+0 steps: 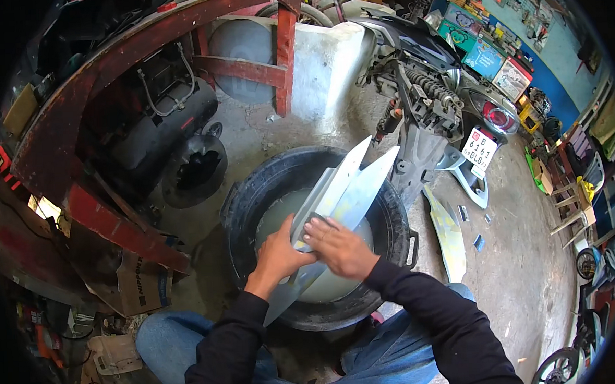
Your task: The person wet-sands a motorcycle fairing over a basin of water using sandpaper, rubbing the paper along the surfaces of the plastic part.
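A: Where the two forearms meet over the basin, what does each hand have?

B: The left hand [277, 255] is clenched round the near edge of a long pale grey body panel [342, 190], fingers wrapped from below. The right hand [339, 247] lies on top, pressing a small dark pad [317, 221] flat against the panel's face. The panel slants from the lap up and away, over a black tub [391, 216] of cloudy water.

A: And around it?

B: At the near left, a brown cardboard box [141, 281] with dark print on its side. Right of the tub, a second pale panel [448, 234] lies on the concrete. Beyond it, a stripped scooter [427, 97] carries a white rectangular plate with a red corner [479, 151]. Farthest off, blue, teal and white rectangular signs [483, 57] lean along the blue wall.
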Demonstrator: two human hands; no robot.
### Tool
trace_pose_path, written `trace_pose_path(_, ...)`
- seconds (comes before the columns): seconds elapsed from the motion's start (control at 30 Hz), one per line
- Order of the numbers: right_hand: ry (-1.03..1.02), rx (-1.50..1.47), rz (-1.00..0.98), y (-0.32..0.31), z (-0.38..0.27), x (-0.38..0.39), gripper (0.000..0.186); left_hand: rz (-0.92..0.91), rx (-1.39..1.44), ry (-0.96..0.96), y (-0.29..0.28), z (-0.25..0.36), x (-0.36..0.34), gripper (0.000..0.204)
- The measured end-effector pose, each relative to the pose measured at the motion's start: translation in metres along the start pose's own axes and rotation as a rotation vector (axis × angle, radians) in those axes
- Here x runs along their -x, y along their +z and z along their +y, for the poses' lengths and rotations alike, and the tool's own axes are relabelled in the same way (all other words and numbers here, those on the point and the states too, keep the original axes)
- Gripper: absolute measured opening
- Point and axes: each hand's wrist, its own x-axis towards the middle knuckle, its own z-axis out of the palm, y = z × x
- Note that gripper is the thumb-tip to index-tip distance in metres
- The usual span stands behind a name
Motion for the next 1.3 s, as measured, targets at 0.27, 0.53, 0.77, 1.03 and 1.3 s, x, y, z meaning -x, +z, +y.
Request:
trace_pose_path(0.27,-0.096,0.060,0.070,0.005,-0.007,-0.005,0.046,0.014,-0.033,-0.017,-0.001,-0.002,-0.003,0.118)
trace_pose_path(0.53,-0.029,0.055,0.007,0.003,-0.012,-0.007,0.040,0.019,0.076,0.045,0.001,0.002,-0.004,0.123)
trace_pose_path(0.77,0.143,-0.013,0.024,-0.046,0.019,-0.024,0.051,-0.019,0.139,0.181,-0.015,0.016,-0.011,0.124)
trace_pose_path(1.03,0.137,-0.043,0.002,-0.053,0.011,-0.032,0.052,-0.003,0.205,0.148,-0.027,0.030,-0.003,0.098)
trace_pose_path(1.3,0.070,-0.036,0.001,-0.048,0.011,-0.045,0.051,0.016,0.281,0.127,-0.036,0.031,0.011,0.087)
